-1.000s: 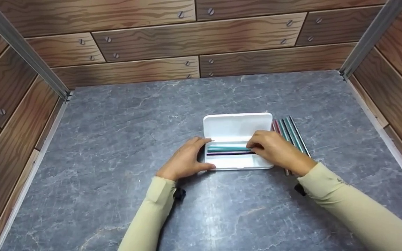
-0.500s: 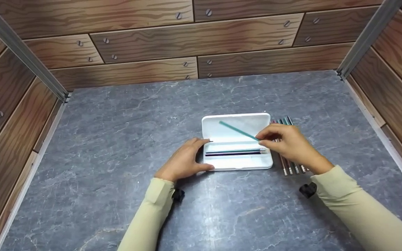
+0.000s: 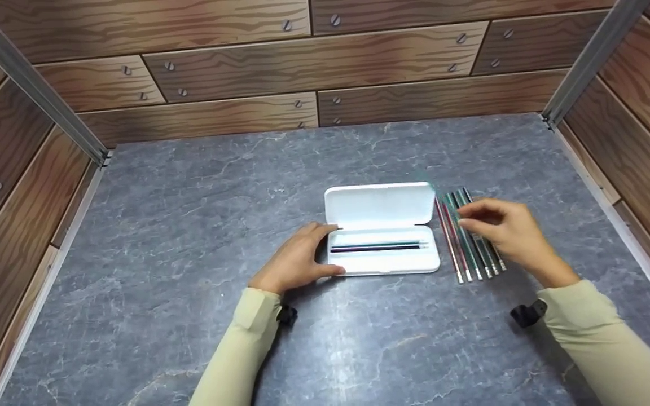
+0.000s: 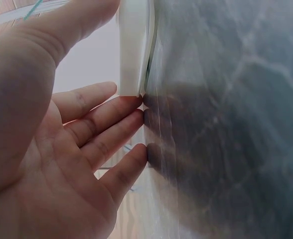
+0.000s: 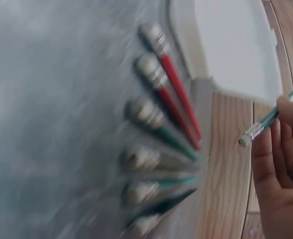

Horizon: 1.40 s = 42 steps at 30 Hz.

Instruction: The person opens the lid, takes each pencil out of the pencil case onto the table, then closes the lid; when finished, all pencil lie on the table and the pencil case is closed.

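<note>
An open white pencil case (image 3: 381, 265) lies on the table with its lid raised at the back. Inside it are two pencils (image 3: 376, 247), one teal and one dark purple, side by side. My left hand (image 3: 299, 256) rests at the case's left end, thumb at the front corner, fingers fairly straight along the side. To the right of the case, my right hand (image 3: 505, 234) pinches a teal pencil (image 5: 266, 121) between thumb and fingers near its eraser end. The hand hovers over a row of pencils (image 3: 453, 248), red, green and dark, whose eraser ends face me.
The grey marbled table (image 3: 189, 197) is bounded by wood-patterned panels (image 3: 235, 73) at the back and sides. Metal posts (image 3: 579, 62) stand at the back corners. A black wrist camera (image 3: 528, 314) sits under the right cuff.
My right hand has lifted the teal pencil out of the case and carried it right, over the row of pencils. My left hand has stayed at the case's left end.
</note>
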{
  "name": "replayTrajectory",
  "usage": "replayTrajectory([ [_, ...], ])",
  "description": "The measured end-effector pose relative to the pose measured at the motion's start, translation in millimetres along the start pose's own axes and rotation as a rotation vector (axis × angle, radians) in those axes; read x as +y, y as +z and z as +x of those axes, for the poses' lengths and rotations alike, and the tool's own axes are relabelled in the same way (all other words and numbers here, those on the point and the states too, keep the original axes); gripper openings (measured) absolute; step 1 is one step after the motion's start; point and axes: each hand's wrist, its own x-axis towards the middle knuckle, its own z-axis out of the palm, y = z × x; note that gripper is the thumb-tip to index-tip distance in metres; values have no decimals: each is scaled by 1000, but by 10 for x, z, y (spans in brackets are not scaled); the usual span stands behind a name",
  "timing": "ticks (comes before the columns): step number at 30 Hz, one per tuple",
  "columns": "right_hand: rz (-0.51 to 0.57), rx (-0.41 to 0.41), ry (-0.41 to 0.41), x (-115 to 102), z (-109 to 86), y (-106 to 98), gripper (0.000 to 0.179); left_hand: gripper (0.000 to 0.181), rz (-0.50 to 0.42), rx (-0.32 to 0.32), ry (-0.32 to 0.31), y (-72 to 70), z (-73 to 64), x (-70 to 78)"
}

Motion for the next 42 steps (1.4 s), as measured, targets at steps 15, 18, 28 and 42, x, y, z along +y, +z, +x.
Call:
replayTrajectory([
  [15, -264, 111, 275, 370, -254, -304, 30, 90, 0, 1, 1, 2, -8, 0],
  [18, -300, 104, 283, 377, -272, -302, 30, 90, -1, 2, 1, 3, -10, -2],
  [28, -397, 76, 349, 377, -292, -324, 30, 90, -8, -6, -5, 5, -7, 8],
  [42, -427, 69, 333, 358, -271, -299, 25, 90, -8, 2, -1, 8, -4, 5],
])
